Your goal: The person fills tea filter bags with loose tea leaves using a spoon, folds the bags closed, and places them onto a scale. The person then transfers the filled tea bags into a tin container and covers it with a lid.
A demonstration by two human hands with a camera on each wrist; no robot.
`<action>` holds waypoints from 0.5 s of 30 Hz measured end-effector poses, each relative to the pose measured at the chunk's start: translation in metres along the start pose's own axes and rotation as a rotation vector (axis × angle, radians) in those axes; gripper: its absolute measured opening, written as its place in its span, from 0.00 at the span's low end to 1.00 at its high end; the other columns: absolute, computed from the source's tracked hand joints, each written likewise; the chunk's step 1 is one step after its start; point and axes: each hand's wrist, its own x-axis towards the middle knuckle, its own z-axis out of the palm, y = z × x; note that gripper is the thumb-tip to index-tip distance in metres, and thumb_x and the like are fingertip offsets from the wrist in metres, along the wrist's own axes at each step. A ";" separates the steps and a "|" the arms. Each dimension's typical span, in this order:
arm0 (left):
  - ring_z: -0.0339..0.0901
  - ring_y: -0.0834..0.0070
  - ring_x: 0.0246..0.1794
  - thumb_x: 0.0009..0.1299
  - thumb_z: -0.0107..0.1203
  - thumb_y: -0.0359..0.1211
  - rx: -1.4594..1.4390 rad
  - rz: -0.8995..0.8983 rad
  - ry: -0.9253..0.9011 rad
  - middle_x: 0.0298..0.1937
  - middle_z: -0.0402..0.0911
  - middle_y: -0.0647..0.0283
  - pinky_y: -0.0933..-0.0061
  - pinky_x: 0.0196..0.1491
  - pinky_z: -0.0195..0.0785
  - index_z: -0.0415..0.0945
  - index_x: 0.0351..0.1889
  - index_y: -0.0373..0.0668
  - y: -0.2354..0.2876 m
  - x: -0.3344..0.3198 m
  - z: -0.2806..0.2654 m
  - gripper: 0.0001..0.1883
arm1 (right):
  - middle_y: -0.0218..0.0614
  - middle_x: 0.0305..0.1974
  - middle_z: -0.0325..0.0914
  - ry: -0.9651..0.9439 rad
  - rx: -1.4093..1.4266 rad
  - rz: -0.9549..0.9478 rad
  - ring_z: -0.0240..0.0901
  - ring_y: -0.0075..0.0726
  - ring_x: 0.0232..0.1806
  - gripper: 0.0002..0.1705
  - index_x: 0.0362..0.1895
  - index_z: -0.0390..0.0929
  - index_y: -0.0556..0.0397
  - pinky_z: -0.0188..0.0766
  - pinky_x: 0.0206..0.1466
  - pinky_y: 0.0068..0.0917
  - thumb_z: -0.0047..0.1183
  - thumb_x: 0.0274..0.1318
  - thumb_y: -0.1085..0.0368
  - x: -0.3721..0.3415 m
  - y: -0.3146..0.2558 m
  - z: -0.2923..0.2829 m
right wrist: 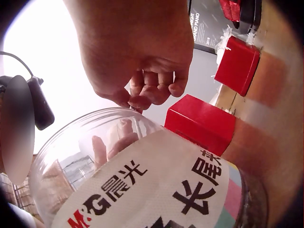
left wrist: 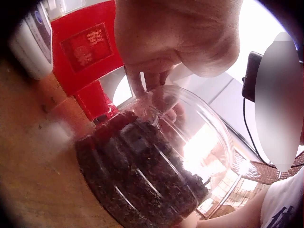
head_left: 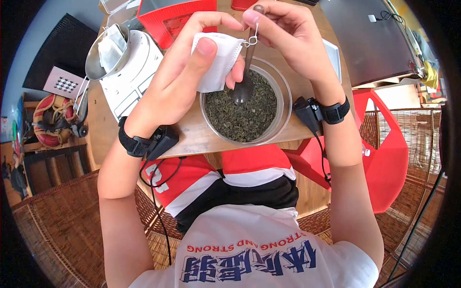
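My left hand (head_left: 175,89) holds a small white drawstring tea bag (head_left: 222,65) between thumb and fingers, above a round clear plastic tub (head_left: 287,108). Dried dark-green tea leaves (head_left: 240,120) fill the lower part of the tub. With curled fingers my right hand (head_left: 297,45) pinches the bag's looped drawstring (head_left: 251,40) and the top of a dark spoon's handle. The spoon's bowl (head_left: 243,91) is down by the leaves, partly behind the left fingertips. In the right wrist view, a printed white label (right wrist: 137,180) covers the tub's side and the right fingers (right wrist: 151,90) curl above its rim.
Left of the tub stands a white scale (head_left: 144,57) carrying a metal pan (head_left: 90,67) with a white tea bag (head_left: 111,50) in it. A red box (head_left: 158,19) sits at the back of the wooden table. Red slatted furniture (head_left: 389,177) stands at the right.
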 end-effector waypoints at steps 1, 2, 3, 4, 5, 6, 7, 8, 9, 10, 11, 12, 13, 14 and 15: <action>0.77 0.78 0.37 0.86 0.39 0.53 -0.003 -0.002 -0.002 0.38 0.80 0.60 0.75 0.45 0.71 0.63 0.67 0.38 0.001 0.000 0.001 0.28 | 0.26 0.37 0.83 0.003 0.000 0.003 0.75 0.13 0.39 0.07 0.45 0.83 0.61 0.71 0.43 0.16 0.56 0.71 0.69 0.000 0.002 0.000; 0.77 0.77 0.36 0.84 0.39 0.58 0.073 -0.011 0.020 0.37 0.80 0.59 0.75 0.43 0.71 0.62 0.67 0.39 0.002 0.000 0.004 0.32 | 0.25 0.37 0.82 -0.056 0.053 -0.003 0.74 0.13 0.38 0.06 0.44 0.83 0.61 0.70 0.42 0.15 0.56 0.71 0.70 -0.001 0.005 0.000; 0.77 0.75 0.35 0.82 0.39 0.63 0.148 -0.019 0.043 0.35 0.80 0.58 0.75 0.42 0.71 0.61 0.67 0.39 0.002 0.000 0.007 0.36 | 0.24 0.36 0.81 -0.116 0.105 -0.008 0.73 0.13 0.37 0.06 0.44 0.82 0.60 0.69 0.41 0.15 0.56 0.71 0.70 -0.002 0.007 0.000; 0.77 0.75 0.35 0.82 0.39 0.63 0.141 -0.016 0.039 0.35 0.80 0.58 0.75 0.42 0.71 0.61 0.67 0.39 0.002 0.001 0.009 0.36 | 0.24 0.36 0.81 -0.111 0.098 -0.005 0.73 0.13 0.37 0.06 0.44 0.82 0.60 0.69 0.41 0.15 0.56 0.71 0.70 -0.001 0.006 0.000; 0.77 0.75 0.35 0.82 0.40 0.62 0.124 -0.021 0.058 0.36 0.80 0.58 0.74 0.43 0.71 0.61 0.67 0.39 0.002 0.000 0.010 0.35 | 0.22 0.34 0.80 -0.122 -0.032 -0.090 0.73 0.12 0.37 0.07 0.42 0.83 0.59 0.69 0.42 0.15 0.59 0.69 0.67 0.000 0.005 0.001; 0.78 0.75 0.36 0.82 0.41 0.61 0.111 -0.027 0.077 0.36 0.80 0.57 0.74 0.44 0.71 0.61 0.66 0.39 0.002 -0.001 0.010 0.34 | 0.20 0.31 0.80 -0.135 -0.161 -0.177 0.74 0.11 0.37 0.09 0.41 0.84 0.58 0.70 0.44 0.16 0.61 0.68 0.63 0.001 0.004 0.001; 0.78 0.75 0.39 0.83 0.44 0.55 0.095 0.015 0.040 0.38 0.80 0.56 0.73 0.47 0.71 0.60 0.66 0.38 -0.001 0.000 0.006 0.30 | 0.24 0.34 0.82 -0.159 -0.197 -0.160 0.76 0.14 0.41 0.10 0.43 0.84 0.58 0.72 0.49 0.17 0.59 0.69 0.63 0.001 0.003 -0.001; 0.78 0.75 0.39 0.83 0.44 0.55 0.096 0.016 0.039 0.38 0.80 0.56 0.73 0.47 0.71 0.60 0.66 0.38 -0.002 0.001 0.005 0.30 | 0.24 0.34 0.82 -0.159 -0.197 -0.162 0.76 0.14 0.41 0.10 0.43 0.84 0.58 0.72 0.49 0.17 0.59 0.69 0.63 0.002 0.000 -0.001; 0.78 0.74 0.41 0.82 0.47 0.49 0.102 0.028 0.047 0.40 0.80 0.56 0.73 0.49 0.71 0.62 0.65 0.38 -0.002 0.000 0.006 0.25 | 0.23 0.34 0.80 -0.167 -0.133 -0.098 0.73 0.13 0.38 0.07 0.44 0.82 0.59 0.68 0.43 0.15 0.58 0.69 0.67 0.001 -0.004 -0.001; 0.78 0.74 0.43 0.82 0.50 0.43 0.106 0.040 0.057 0.42 0.80 0.57 0.72 0.51 0.71 0.64 0.63 0.38 -0.004 -0.001 0.008 0.21 | 0.22 0.33 0.78 -0.176 -0.069 -0.031 0.70 0.11 0.35 0.05 0.45 0.80 0.59 0.64 0.37 0.13 0.56 0.70 0.71 -0.001 -0.006 0.000; 0.78 0.74 0.43 0.82 0.50 0.43 0.101 0.038 0.061 0.42 0.80 0.57 0.72 0.51 0.71 0.64 0.63 0.38 -0.003 -0.002 0.008 0.21 | 0.22 0.33 0.78 -0.179 -0.069 -0.025 0.70 0.11 0.35 0.05 0.45 0.80 0.59 0.64 0.37 0.13 0.56 0.70 0.71 -0.003 -0.007 0.001; 0.78 0.74 0.45 0.80 0.52 0.38 0.132 -0.010 0.057 0.45 0.80 0.57 0.71 0.53 0.71 0.67 0.61 0.37 0.001 -0.002 0.006 0.18 | 0.21 0.33 0.77 -0.184 -0.010 0.028 0.68 0.10 0.34 0.05 0.46 0.79 0.59 0.62 0.36 0.13 0.56 0.69 0.72 -0.004 -0.007 0.003; 0.77 0.74 0.47 0.77 0.53 0.33 0.165 -0.057 0.052 0.47 0.80 0.58 0.71 0.56 0.70 0.69 0.59 0.37 0.004 -0.003 0.004 0.15 | 0.20 0.32 0.76 -0.189 0.049 0.080 0.67 0.09 0.33 0.06 0.47 0.78 0.58 0.60 0.34 0.12 0.55 0.69 0.72 -0.004 -0.008 0.005; 0.77 0.74 0.47 0.77 0.53 0.33 0.166 -0.060 0.053 0.47 0.80 0.58 0.71 0.56 0.70 0.69 0.59 0.37 0.003 -0.004 0.000 0.15 | 0.20 0.32 0.76 -0.189 0.053 0.080 0.67 0.09 0.33 0.06 0.47 0.78 0.58 0.60 0.34 0.12 0.55 0.69 0.72 -0.003 -0.010 0.006; 0.77 0.74 0.51 0.76 0.55 0.31 0.293 -0.007 0.018 0.50 0.79 0.59 0.70 0.58 0.69 0.70 0.57 0.36 0.003 -0.002 -0.005 0.15 | 0.19 0.30 0.73 -0.202 0.001 0.097 0.65 0.09 0.32 0.08 0.49 0.77 0.58 0.59 0.34 0.12 0.55 0.68 0.73 -0.003 -0.012 0.006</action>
